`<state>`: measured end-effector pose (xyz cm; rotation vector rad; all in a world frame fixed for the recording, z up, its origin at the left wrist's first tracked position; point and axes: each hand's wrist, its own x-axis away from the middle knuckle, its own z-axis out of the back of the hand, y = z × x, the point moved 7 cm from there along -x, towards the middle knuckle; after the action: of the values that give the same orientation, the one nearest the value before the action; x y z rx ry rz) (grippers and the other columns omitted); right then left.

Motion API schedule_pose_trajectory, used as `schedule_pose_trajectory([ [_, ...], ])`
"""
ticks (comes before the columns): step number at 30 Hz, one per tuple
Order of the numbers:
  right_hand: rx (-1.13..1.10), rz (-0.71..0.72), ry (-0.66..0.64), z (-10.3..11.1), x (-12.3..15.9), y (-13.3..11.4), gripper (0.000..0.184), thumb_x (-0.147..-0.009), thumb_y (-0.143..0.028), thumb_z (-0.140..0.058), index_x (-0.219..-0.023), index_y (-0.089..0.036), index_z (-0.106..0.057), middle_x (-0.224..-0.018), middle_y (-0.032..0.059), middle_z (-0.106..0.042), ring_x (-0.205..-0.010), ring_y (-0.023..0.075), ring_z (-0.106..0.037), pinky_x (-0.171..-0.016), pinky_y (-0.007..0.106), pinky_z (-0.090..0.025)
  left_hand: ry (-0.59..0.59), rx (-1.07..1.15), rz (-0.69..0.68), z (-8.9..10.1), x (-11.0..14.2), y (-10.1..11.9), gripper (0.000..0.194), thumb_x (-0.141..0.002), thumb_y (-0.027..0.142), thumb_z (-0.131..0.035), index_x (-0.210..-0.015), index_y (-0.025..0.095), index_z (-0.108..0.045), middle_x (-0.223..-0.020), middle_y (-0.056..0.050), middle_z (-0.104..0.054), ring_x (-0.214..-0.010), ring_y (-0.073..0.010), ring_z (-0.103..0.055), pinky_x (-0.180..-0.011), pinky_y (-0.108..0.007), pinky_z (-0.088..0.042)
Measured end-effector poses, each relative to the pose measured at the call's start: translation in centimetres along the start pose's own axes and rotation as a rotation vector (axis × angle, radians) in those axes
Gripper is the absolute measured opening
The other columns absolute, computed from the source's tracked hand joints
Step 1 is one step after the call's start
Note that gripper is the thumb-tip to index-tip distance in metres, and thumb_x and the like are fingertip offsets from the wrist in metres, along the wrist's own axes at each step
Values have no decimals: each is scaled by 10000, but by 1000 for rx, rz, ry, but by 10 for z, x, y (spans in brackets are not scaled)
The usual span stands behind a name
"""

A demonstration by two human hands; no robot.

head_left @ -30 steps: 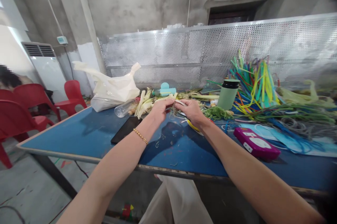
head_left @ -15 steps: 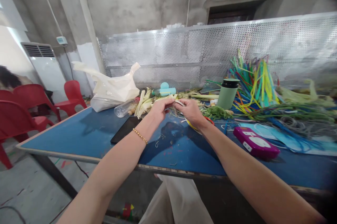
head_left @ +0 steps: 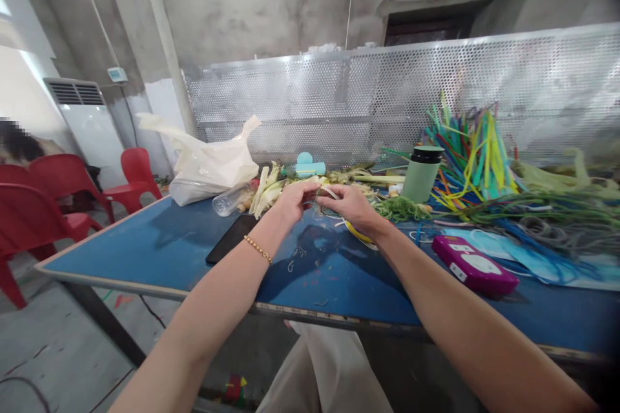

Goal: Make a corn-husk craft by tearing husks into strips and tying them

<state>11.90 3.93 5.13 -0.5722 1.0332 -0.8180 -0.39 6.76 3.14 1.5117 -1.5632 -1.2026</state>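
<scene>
Holding a thin, pale, curved strip (head_left: 330,192) in the right hand (head_left: 351,203), with thumb and fingers drawn narrow around it. Just beside, the left hand (head_left: 294,200), with fingertips bunched closely; cannot tell whether also gripping the strip there or some finer strand. Both held above the middle of a long table with a blue surface (head_left: 145,251), with the strip between, nearer the far edge than the front edge.

Could lose the strip from the right fingertips, given so narrow a pinch, or let it spring away, given the bend in it. Could kink or split it by pulling unevenly, judging from its thinness. Once dropped, could be hard to pick out among the pale, leafy stalks (head_left: 265,193) towards the far edge, owing to like colouring. Could also snag on a curved yellow-and-white band (head_left: 359,232) by the right wrist, or on a stringy green tangle (head_left: 402,208) farther right. With a wide sideways swing, might tip the upright, pale-green, black-necked bottle (head_left: 421,177) near the far edge. By lowering the left wrist, might nudge a flat, black, tablet-like slab (head_left: 231,240), left of centre on the surface.
</scene>
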Motion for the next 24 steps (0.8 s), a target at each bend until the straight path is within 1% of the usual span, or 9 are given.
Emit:
schedule_pose_trajectory([
  [1,-19,-36,38,5,0,-1,345,-712,-488,-708,-700,-145,-678,-643,-1,-566,-606,118,-443,-575,264,-327,5,-13,-19,1,1,1,135,-594,136,-778,-638,134,-651,-598,-19,-636,-568,-101,-532,-609,-264,-383],
  [3,-48,-107,161,18,1,-2,449,-721,-589,-678,-679,-142,-674,-644,21,-594,-595,125,-464,-567,270,-341,43,-28,-30,3,2,2,166,-587,138,-802,-672,126,-660,-637,-16,-645,-561,-90,-530,-597,-255,-376],
  [5,-64,-141,234,24,2,-1,482,-719,-618,-664,-659,-140,-669,-630,31,-602,-572,124,-463,-553,274,-343,27,-42,-33,1,5,2,181,-601,153,-814,-695,122,-662,-650,-17,-649,-557,-93,-542,-594,-258,-383],
  [8,-113,-113,220,22,1,-2,389,-672,-526,-724,-692,-140,-679,-612,19,-606,-545,114,-448,-534,268,-338,-98,-58,-40,-11,9,0,163,-636,174,-811,-697,118,-671,-636,-23,-654,-578,-109,-568,-624,-270,-410],
  [10,-162,-77,229,22,1,-3,327,-642,-460,-745,-671,-145,-661,-585,2,-586,-532,106,-436,-521,260,-333,-174,-83,-52,-18,11,0,120,-671,176,-789,-685,119,-685,-613,-22,-652,-586,-112,-568,-639,-272,-411],
  [14,-156,-42,279,28,0,-5,339,-625,-452,-754,-561,-162,-591,-526,-19,-524,-516,98,-407,-504,255,-326,-228,-74,-24,-22,12,-3,50,-677,93,-749,-673,126,-711,-634,-16,-664,-613,-111,-573,-678,-279,-412],
  [17,-93,-14,282,32,0,-9,367,-636,-483,-751,-550,-164,-592,-525,-11,-533,-525,105,-418,-514,258,-345,-238,-76,-29,-22,10,-3,70,-679,66,-739,-665,129,-712,-658,-15,-667,-635,-110,-576,-709,-283,-412],
  [20,-51,29,271,32,0,-11,353,-667,-480,-728,-573,-163,-604,-553,2,-568,-544,115,-448,-530,259,-361,-201,-85,-57,-19,7,-3,106,-709,103,-732,-618,132,-686,-618,-11,-641,-606,-103,-551,-703,-280,-415],
  [24,81,57,279,32,-1,-12,305,-725,-433,-671,-597,-161,-615,-555,4,-576,-535,121,-454,-530,266,-349,-146,-100,-85,-15,4,-4,51,-678,76,-723,-672,122,-703,-611,-12,-636,-576,-86,-527,-657,-247,-418],
])
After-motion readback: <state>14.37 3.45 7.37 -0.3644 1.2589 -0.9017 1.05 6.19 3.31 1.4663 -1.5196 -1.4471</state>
